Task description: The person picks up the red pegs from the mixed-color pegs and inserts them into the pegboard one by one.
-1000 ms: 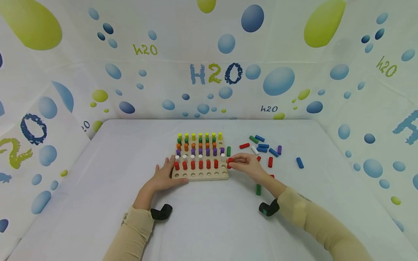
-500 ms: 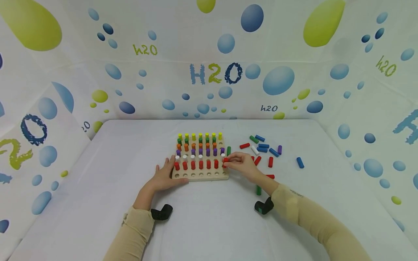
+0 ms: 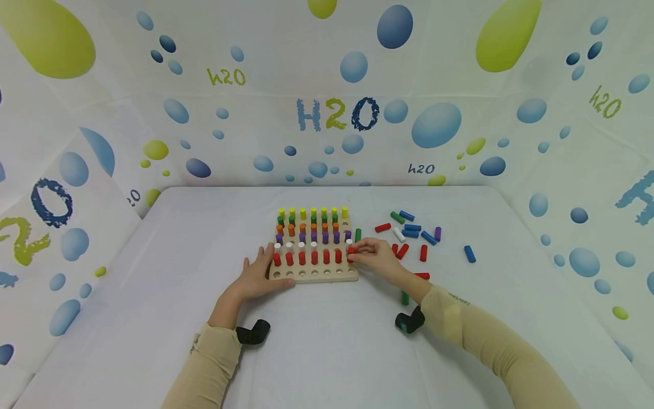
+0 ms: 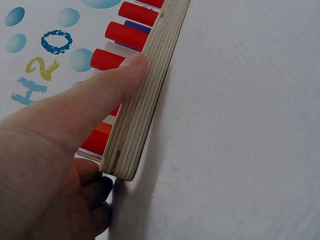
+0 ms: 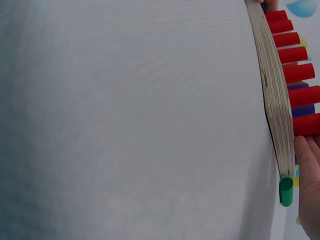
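A wooden pegboard (image 3: 327, 278) bears rows of yellow, green, orange, purple, white and red pegs in the head view. My left hand (image 3: 255, 277) grips its near left corner, with the thumb (image 4: 107, 82) along the front edge and the fingers at the left side. At the right end of the red row, my right hand (image 3: 380, 260) pinches an upright red peg (image 3: 350, 257). In the right wrist view that red peg (image 5: 306, 124) stands at the board, fingertips touching it. How deep it sits in its hole cannot be seen.
Right of the board lie loose pegs: several blue pegs (image 3: 428, 238), several red pegs (image 3: 423, 253), a white peg (image 3: 398, 234), a purple peg (image 3: 437, 233) and green pegs (image 3: 397, 217). One green peg (image 3: 358, 234) lies close beside the board's right edge. Holes (image 3: 314, 274) run along the front row.
My right hand has moved left with the red peg, from beside the board to the right end of the red row. The left hand stays at its corner.
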